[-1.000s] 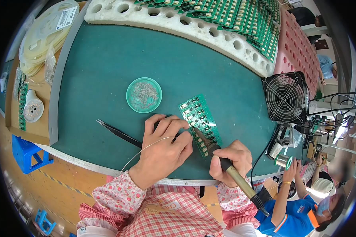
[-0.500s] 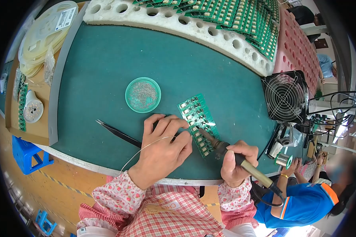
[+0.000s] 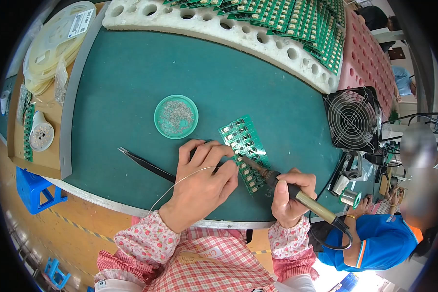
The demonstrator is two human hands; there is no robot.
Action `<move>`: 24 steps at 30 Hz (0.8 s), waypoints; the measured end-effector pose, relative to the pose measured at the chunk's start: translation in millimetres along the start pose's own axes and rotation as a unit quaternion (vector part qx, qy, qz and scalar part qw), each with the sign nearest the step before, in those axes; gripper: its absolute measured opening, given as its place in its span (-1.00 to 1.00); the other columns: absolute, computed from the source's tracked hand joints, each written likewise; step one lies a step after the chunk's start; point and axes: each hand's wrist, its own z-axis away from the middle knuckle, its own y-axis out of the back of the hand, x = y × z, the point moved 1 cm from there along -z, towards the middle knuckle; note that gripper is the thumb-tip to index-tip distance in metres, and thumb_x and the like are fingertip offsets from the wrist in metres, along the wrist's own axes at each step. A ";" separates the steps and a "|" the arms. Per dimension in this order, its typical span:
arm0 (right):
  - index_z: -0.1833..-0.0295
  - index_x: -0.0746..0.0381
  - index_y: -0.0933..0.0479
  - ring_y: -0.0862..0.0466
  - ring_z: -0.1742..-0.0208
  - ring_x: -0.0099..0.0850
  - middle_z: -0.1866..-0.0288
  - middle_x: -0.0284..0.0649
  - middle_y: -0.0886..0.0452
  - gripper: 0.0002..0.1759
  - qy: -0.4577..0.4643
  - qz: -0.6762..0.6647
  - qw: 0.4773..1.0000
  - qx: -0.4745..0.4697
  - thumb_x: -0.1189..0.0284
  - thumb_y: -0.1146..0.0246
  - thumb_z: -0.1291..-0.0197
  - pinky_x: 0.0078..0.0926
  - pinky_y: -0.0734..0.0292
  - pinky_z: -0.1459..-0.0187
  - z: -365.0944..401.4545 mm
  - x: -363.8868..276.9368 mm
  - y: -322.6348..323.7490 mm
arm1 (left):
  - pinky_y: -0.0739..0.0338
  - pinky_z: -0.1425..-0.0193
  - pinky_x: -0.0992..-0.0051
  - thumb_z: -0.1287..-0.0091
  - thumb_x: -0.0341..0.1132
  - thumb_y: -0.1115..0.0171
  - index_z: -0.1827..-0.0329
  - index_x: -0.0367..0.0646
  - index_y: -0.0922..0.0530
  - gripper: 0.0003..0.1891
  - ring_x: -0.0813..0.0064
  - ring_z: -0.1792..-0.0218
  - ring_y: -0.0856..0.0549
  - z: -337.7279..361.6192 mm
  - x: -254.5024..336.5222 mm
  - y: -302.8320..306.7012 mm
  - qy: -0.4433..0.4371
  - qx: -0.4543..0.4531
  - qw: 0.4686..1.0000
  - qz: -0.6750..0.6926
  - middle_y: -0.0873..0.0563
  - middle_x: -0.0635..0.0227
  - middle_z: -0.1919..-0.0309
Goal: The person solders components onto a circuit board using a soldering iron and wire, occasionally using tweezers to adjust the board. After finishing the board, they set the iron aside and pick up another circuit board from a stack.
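Note:
My right hand (image 3: 293,198) grips a soldering iron (image 3: 309,202), its tip resting on a green circuit board (image 3: 252,168) with rows of white and dark parts. At the board's left edge, the closed fingers of my left hand (image 3: 199,187) pinch a thin solder wire (image 3: 173,185), which curves back over the hand to the wrist. Black tweezers (image 3: 143,163) stick out to the left from beneath that hand; whether they are gripped or just lie there is hidden. Beyond my left hand is a round green dish (image 3: 176,117) of tiny metal pieces.
White foam (image 3: 180,22) holding many circuit boards (image 3: 297,22) spans the back. A black fan (image 3: 351,119) and a solder spool (image 3: 349,198) stand right. On the left, a cardboard tray (image 3: 48,165) holds reels. A co-worker in a blue shirt (image 3: 382,241) sits at right.
The soldering iron's handle has swung slightly down and its tip has shifted a little left on the board. My left hand barely moves. The co-worker at right has leaned upward in view.

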 end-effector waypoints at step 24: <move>0.04 0.27 -0.42 -0.42 0.47 -0.63 0.29 -0.28 -0.50 -0.87 -0.136 0.234 0.854 0.445 0.43 -0.13 -0.46 -0.66 -0.37 0.46 103.0 27.0 171.4 | -0.37 -0.37 0.01 -0.22 -0.52 -0.29 0.33 -0.24 -0.45 -0.86 -0.12 -0.31 -0.51 -15.6 -0.6 -6.9 -0.003 -0.032 0.999 -0.007 -0.54 -0.02 -0.32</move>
